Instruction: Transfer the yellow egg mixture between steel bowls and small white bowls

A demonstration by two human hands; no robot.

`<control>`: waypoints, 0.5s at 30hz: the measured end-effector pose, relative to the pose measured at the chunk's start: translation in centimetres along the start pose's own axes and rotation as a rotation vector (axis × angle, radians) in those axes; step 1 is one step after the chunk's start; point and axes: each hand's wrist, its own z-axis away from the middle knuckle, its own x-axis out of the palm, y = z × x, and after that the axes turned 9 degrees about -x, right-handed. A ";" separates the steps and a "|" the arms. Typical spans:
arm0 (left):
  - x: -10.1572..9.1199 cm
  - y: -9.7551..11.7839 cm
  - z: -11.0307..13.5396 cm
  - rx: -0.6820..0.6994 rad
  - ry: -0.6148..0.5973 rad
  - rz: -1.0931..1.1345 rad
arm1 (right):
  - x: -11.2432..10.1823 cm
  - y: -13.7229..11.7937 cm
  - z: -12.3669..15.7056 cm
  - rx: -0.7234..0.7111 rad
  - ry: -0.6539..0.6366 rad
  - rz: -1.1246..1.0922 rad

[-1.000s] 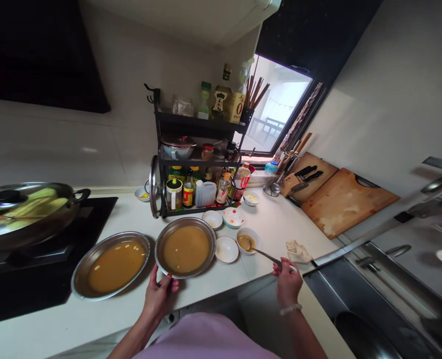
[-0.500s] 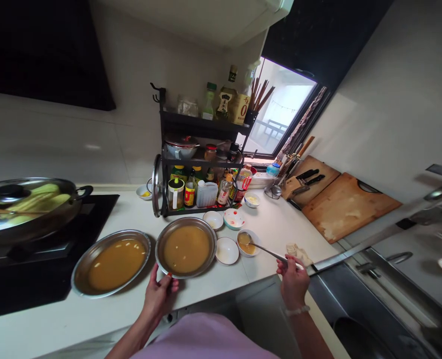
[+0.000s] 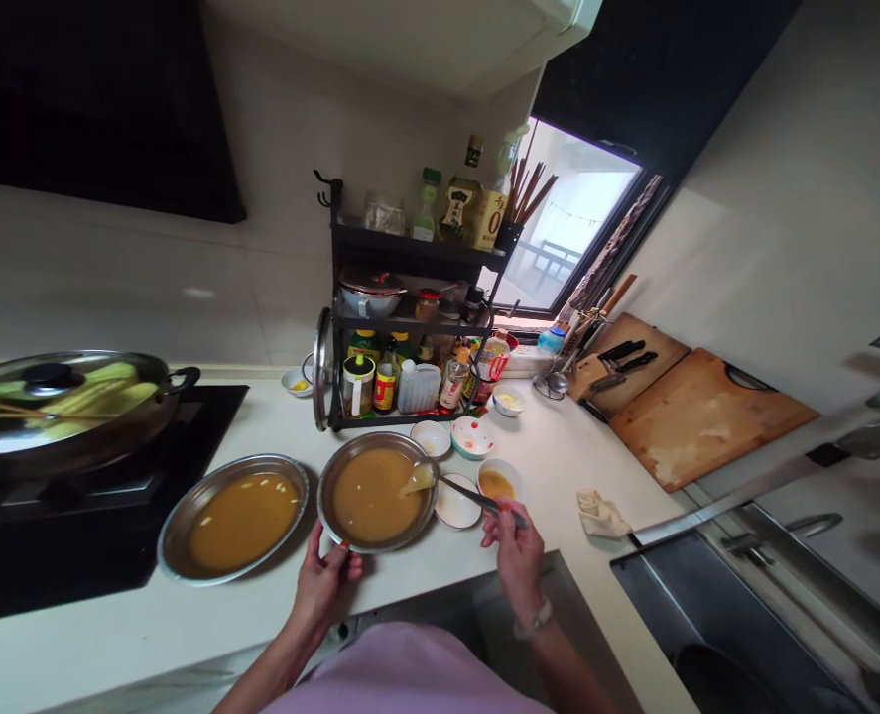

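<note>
**Student:** What does the right hand (image 3: 515, 551) hold, and how?

**Instructor:** A long-handled metal spoon (image 3: 471, 493). Thumb and fingers pinch the end part of its handle, right of the lower centre of the frame. From this grip the handle runs up and to the left, passing above a small white bowl (image 3: 457, 512).

**Student:** Where does the head of the spoon lie relative to the grip?

**Instructor:** At the far end, well apart from the fingers, over the right rim of a round metal pan (image 3: 327, 493) near the centre of the frame. The pan contains brown liquid; paler liquid shows at the left edge of the spoon's head.

**Student:** And the left hand (image 3: 320, 582)?

**Instructor:** At lower centre-left, its digits set apart against the near-left rim of the same pan. Some are hidden, so whether they pinch the rim cannot be told. The pan extends upward and to the right from this contact.

**Student:** What else surrounds the hands?

**Instructor:** Above the right hand, a small bowl (image 3: 520, 480) of brownish liquid; left of the left hand, a second metal pan (image 3: 178, 523), also containing brown liquid with pale pieces.
</note>
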 end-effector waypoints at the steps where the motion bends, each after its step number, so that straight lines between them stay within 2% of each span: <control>1: -0.1 -0.1 -0.1 0.003 -0.004 0.000 | 0.1 0.1 0.4 -0.062 -0.075 0.022; 4: -0.2 -0.2 -0.2 -0.009 0.001 -0.010 | -0.4 0.1 1.2 -0.272 -0.269 0.078; 6: -0.2 -0.2 -0.2 -0.011 0.003 -0.016 | -1.2 -0.1 1.1 -0.359 -0.303 0.106; 9: -0.1 -0.1 -0.1 -0.005 0.008 -0.016 | -2.9 -0.2 0.1 -0.334 -0.173 0.189; 12: 0.0 -0.1 0.0 -0.009 0.029 -0.017 | -5.3 0.6 -1.3 -0.192 0.057 0.309; 15: -0.1 0.0 0.0 -0.013 0.035 -0.023 | -7.6 2.2 -2.0 -0.096 0.162 0.363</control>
